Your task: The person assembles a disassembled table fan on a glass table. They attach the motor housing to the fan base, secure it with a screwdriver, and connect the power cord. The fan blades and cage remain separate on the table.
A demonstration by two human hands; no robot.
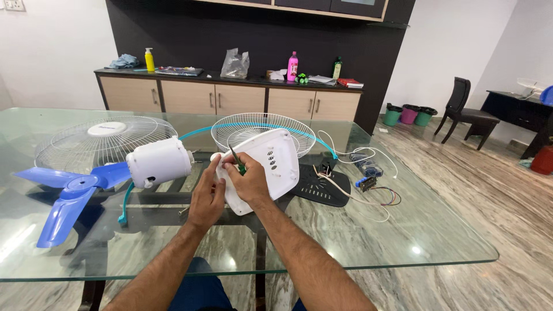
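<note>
Head view shows me a glass table (403,242) before a sideboard (230,98); my right hand (250,178) grips a green screwdriver (237,162), my left hand (208,193) clasps the white fan base (273,161).

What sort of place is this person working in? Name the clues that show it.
Probably a room in a home or small office, used as a makeshift repair spot. Clues: a glass table strewn with fan parts, a long cabinet holding bottles and papers, and a desk with a chair on a marble-look floor.
</note>
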